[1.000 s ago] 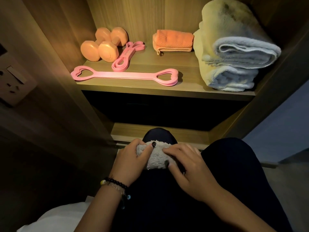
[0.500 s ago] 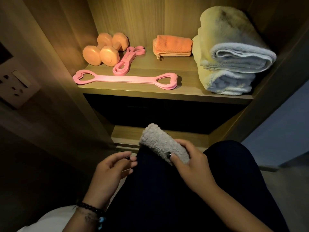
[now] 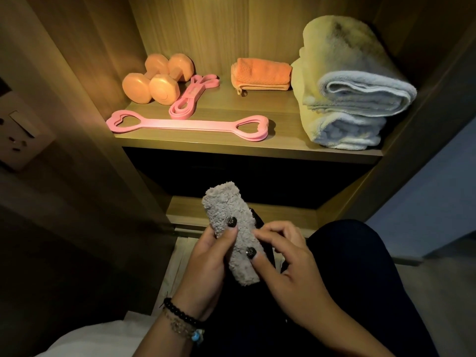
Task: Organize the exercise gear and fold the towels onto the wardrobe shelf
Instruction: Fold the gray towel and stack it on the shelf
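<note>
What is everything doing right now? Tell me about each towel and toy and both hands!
grey towel: rolled up, held in both hands
left hand: gripping the grey towel
right hand: gripping the grey towel
big towels: folded, stacked on the shelf
orange towel: folded, lying flat
dumbbells: lying side by side
pink band: folded flat
heart-handled stretcher: lying straight along the shelf edge
</note>
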`<action>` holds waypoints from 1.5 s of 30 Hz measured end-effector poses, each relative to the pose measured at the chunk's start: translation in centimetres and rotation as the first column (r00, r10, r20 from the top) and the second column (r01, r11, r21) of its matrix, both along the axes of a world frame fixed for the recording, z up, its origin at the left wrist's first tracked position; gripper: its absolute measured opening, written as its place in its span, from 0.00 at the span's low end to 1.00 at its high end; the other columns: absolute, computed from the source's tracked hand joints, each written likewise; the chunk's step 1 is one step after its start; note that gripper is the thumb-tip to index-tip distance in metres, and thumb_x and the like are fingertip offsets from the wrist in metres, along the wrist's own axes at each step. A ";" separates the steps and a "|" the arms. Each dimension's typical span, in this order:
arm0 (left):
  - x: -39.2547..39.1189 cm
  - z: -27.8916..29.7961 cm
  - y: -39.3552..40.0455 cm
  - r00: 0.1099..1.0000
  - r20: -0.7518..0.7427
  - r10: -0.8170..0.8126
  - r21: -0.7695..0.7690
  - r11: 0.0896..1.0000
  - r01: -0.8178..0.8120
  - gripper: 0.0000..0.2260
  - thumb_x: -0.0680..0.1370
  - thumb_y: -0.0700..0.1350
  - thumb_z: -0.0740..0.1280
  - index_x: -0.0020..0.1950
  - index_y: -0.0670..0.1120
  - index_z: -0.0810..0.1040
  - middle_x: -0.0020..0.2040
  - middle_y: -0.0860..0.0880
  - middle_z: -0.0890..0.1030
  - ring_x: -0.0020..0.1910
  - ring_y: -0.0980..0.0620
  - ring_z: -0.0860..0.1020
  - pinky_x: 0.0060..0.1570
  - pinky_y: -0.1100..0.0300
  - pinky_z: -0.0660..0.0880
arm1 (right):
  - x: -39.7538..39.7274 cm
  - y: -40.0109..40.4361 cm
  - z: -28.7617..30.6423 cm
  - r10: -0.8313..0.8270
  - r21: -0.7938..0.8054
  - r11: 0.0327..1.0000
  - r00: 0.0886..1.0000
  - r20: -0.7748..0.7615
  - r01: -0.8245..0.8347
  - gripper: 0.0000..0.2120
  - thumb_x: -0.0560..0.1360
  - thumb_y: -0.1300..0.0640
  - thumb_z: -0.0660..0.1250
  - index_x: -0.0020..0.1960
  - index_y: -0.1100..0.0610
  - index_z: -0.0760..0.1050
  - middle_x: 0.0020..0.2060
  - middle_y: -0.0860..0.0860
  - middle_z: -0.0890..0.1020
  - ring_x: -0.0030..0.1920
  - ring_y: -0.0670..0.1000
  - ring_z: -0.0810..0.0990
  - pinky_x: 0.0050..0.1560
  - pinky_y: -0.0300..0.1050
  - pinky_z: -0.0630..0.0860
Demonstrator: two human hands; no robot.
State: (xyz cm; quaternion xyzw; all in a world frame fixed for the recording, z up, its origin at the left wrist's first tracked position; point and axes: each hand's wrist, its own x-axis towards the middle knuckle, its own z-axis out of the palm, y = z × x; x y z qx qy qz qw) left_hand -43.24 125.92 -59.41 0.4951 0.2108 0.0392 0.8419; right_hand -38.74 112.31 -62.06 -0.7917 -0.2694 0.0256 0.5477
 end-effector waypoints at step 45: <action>34.6 2.7 12.2 0.988 -0.002 0.156 0.903 0.426 -0.065 0.12 0.73 0.49 0.73 0.43 0.46 0.71 0.37 0.51 0.73 0.40 0.49 0.72 0.39 0.59 0.68 | 33.5 13.1 5.9 -0.597 -0.070 0.800 0.779 -0.193 0.596 0.20 0.76 0.63 0.62 0.67 0.58 0.66 0.65 0.56 0.71 0.65 0.58 0.72 0.64 0.55 0.72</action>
